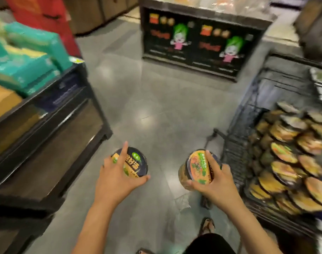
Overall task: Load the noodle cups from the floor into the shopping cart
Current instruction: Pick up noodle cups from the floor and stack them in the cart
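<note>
My left hand (118, 176) grips a noodle cup with a dark lid (137, 162), fingers spread over its top, held above the grey floor. In my right hand (215, 182) is a second noodle cup with an orange lid (195, 167), tilted toward me, close to the left wall of the black wire shopping cart (235, 149). Several noodle cups (292, 162) lie stacked in rows inside the cart on the right.
A dark wooden shelf unit (46, 136) with teal packages (28, 57) stands on the left. A black display stand with cartoon posters (198, 41) blocks the far middle. My sandalled foot (207, 226) is below the right arm. Grey floor (156, 107) lies between shelf and cart.
</note>
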`<state>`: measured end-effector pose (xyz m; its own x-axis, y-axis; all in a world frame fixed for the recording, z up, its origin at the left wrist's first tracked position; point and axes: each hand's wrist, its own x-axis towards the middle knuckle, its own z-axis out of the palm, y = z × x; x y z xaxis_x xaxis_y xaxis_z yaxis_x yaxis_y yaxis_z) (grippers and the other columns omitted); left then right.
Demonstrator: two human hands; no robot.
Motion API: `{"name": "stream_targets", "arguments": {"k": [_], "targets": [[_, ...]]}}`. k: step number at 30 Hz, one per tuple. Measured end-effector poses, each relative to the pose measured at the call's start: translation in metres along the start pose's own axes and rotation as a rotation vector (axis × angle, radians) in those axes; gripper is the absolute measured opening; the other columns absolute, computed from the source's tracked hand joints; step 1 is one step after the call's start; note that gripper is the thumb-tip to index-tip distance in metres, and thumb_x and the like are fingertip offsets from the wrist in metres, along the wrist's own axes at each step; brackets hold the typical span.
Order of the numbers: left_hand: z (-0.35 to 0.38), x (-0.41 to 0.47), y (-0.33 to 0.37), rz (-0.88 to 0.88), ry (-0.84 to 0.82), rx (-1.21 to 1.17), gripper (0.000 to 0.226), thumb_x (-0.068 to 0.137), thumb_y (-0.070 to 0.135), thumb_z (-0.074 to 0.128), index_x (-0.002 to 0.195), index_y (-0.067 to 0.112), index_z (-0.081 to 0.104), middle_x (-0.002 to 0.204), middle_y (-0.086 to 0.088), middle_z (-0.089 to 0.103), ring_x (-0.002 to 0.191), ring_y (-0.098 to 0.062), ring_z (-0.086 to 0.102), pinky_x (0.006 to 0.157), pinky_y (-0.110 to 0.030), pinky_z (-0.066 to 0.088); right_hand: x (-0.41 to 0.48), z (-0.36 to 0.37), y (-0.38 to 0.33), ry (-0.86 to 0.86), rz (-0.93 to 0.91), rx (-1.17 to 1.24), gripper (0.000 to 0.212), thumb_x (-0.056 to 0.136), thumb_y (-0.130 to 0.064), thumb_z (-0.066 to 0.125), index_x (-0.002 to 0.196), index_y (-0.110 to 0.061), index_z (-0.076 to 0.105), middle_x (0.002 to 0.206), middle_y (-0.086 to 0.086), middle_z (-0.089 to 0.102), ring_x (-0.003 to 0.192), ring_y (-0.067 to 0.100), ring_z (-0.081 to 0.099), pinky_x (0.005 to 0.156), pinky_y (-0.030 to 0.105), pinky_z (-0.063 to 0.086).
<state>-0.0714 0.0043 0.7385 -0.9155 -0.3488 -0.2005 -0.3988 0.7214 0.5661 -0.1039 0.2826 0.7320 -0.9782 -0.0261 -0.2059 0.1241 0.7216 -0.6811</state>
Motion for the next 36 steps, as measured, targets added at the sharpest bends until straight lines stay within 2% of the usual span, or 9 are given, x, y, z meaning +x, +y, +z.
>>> {"name": "stream_targets", "arguments": {"k": [5,8,11,14,17,22,29,34,36], "targets": [[0.051,0.022,0.117,0.219,-0.053,-0.001,0.124,0.042,0.077,0.074,0.146,0.055,0.009,0.131,-0.007,0.037,0.127,-0.028,0.042,0.106,-0.039,0.037,0.008,-0.094,0.077,0.188,0.142,-0.013,0.108,0.059,-0.058,0.08,0.148,-0.047,0.021,0.109,0.003,0.033,0.109,0.024,0.044,0.093,0.029,0.037],[0.094,0.022,0.191,0.305,-0.135,0.028,0.121,0.046,0.074,0.076,0.142,0.061,0.003,0.128,-0.006,0.037,0.126,-0.027,0.041,0.104,-0.038,0.039,0.022,-0.148,0.128,0.245,0.224,0.035,0.108,0.057,-0.065,0.077,0.148,-0.048,0.021,0.116,0.003,0.031,0.121,0.027,0.039,0.101,0.033,0.035],[0.142,0.019,0.26,0.371,-0.225,0.095,0.119,0.048,0.076,0.074,0.137,0.068,-0.005,0.128,-0.002,0.035,0.124,-0.025,0.043,0.099,-0.038,0.042,0.035,-0.2,0.178,0.299,0.293,0.029,0.109,0.057,-0.067,0.075,0.149,-0.045,0.021,0.113,0.006,0.035,0.12,0.03,0.04,0.096,0.033,0.035],[0.19,0.017,0.321,0.427,-0.301,0.169,0.119,0.047,0.082,0.068,0.137,0.066,-0.008,0.131,0.001,0.034,0.123,-0.024,0.045,0.094,-0.038,0.048,0.046,-0.245,0.227,0.352,0.357,0.062,0.109,0.057,-0.062,0.079,0.149,-0.045,0.023,0.113,0.008,0.036,0.121,0.031,0.042,0.103,0.034,0.034],[0.235,0.016,0.372,0.461,-0.346,0.221,0.119,0.049,0.084,0.064,0.139,0.063,-0.011,0.131,-0.001,0.031,0.121,-0.026,0.044,0.094,-0.04,0.049,0.056,-0.284,0.272,0.376,0.414,0.089,0.112,0.055,-0.062,0.081,0.149,-0.045,0.023,0.109,0.007,0.035,0.117,0.03,0.045,0.1,0.033,0.036],[0.291,0.023,0.429,0.48,-0.395,0.231,0.121,0.05,0.085,0.063,0.14,0.06,-0.014,0.132,-0.005,0.029,0.124,-0.027,0.04,0.1,-0.041,0.045,0.081,-0.331,0.325,0.313,0.459,0.06,0.113,0.056,-0.067,0.077,0.15,-0.044,0.02,0.106,0.006,0.031,0.118,0.032,0.046,0.099,0.036,0.039],[0.352,0.056,0.486,0.507,-0.529,0.392,0.121,0.053,0.084,0.065,0.142,0.059,-0.013,0.15,-0.013,0.016,0.137,-0.038,0.027,0.107,-0.046,0.038,0.13,-0.349,0.367,0.205,0.448,-0.048,0.112,0.058,-0.073,0.072,0.151,-0.042,0.018,0.116,0.012,0.036,0.118,0.032,0.04,0.101,0.034,0.036],[0.396,0.074,0.507,0.538,-0.52,0.489,0.121,0.054,0.088,0.061,0.145,0.054,-0.011,0.146,-0.02,0.021,0.129,-0.043,0.036,0.101,-0.044,0.043,0.162,-0.346,0.384,0.127,0.436,-0.129,0.116,0.055,-0.08,0.069,0.151,-0.039,0.018,0.122,0.015,0.035,0.118,0.035,0.038,0.103,0.036,0.037],[0.413,0.077,0.508,0.515,-0.52,0.541,0.122,0.053,0.09,0.058,0.146,0.051,-0.011,0.149,-0.022,0.016,0.13,-0.045,0.034,0.1,-0.045,0.044,0.17,-0.34,0.389,0.107,0.463,-0.132,0.119,0.055,-0.083,0.067,0.152,-0.037,0.016,0.125,0.016,0.033,0.12,0.036,0.037,0.104,0.036,0.036]]}}
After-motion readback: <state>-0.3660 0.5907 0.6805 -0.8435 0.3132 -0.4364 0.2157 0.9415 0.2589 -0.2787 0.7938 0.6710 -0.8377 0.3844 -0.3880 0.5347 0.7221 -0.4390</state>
